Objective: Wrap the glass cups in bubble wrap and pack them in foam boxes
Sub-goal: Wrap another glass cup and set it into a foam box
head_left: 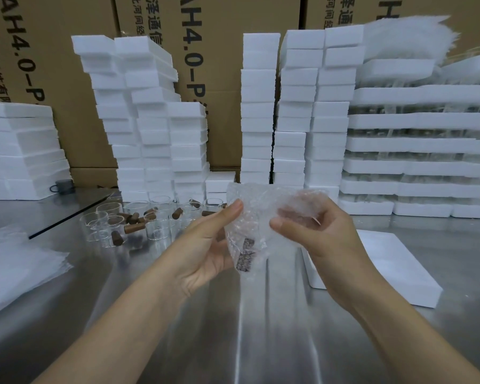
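Observation:
Above the metal table I hold a glass cup wrapped in bubble wrap (257, 217); its brown wooden handle (245, 256) shows through the wrap at the bottom. My left hand (208, 245) grips the bundle's left side with the thumb on top. My right hand (313, 231) pinches the wrap on the right side. Several bare glass cups with brown handles (139, 220) stand in a group at the back left of the table. A white foam box (385, 267) lies flat on the table under my right forearm.
Tall stacks of white foam boxes (261, 106) line the back, in front of cardboard cartons (205, 65). Foam trays with glassware (419, 145) are stacked at the right. A pile of bubble wrap sheets (14, 270) lies at the left edge. A grey cup (63, 186) stands far left.

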`<act>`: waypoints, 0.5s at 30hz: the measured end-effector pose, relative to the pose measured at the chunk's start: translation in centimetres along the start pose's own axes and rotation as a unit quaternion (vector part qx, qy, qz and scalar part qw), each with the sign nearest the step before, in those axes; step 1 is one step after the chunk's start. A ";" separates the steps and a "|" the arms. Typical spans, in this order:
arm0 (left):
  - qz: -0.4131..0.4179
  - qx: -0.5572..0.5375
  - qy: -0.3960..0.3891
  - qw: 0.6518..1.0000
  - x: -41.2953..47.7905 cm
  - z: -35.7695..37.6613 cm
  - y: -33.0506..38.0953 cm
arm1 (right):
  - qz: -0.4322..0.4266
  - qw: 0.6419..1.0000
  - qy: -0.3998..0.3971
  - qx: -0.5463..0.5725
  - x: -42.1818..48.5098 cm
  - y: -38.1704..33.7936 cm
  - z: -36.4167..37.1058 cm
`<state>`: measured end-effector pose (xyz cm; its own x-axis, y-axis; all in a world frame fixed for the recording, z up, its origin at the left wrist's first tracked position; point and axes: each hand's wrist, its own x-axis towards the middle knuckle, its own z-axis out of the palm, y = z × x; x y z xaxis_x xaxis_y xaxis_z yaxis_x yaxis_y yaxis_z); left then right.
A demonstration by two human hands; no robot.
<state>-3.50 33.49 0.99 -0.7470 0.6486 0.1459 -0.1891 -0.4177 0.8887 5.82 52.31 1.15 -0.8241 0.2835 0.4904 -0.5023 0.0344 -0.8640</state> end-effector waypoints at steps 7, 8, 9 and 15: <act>-0.058 -0.023 -0.014 0.998 0.1 0.3 -0.4 | -0.179 0.935 0.012 -0.305 -0.5 0.8 0.6; -0.068 -0.033 -0.020 0.997 0.1 0.4 -0.5 | -0.203 0.924 0.009 -0.324 -0.6 1.0 0.7; -0.073 -0.044 -0.023 0.996 0.2 0.4 -0.6 | -0.221 0.914 0.002 -0.339 -0.6 1.1 0.6; -0.056 -0.060 0.027 0.996 0.7 -0.3 -1.0 | -0.156 0.908 -0.021 -0.388 -1.0 1.4 0.9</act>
<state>-4.00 34.18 0.03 -0.7499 0.6612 0.0224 -0.3452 -0.4200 0.8393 5.75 51.21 -0.46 -0.6904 0.1070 0.7155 -0.3908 0.7772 -0.4933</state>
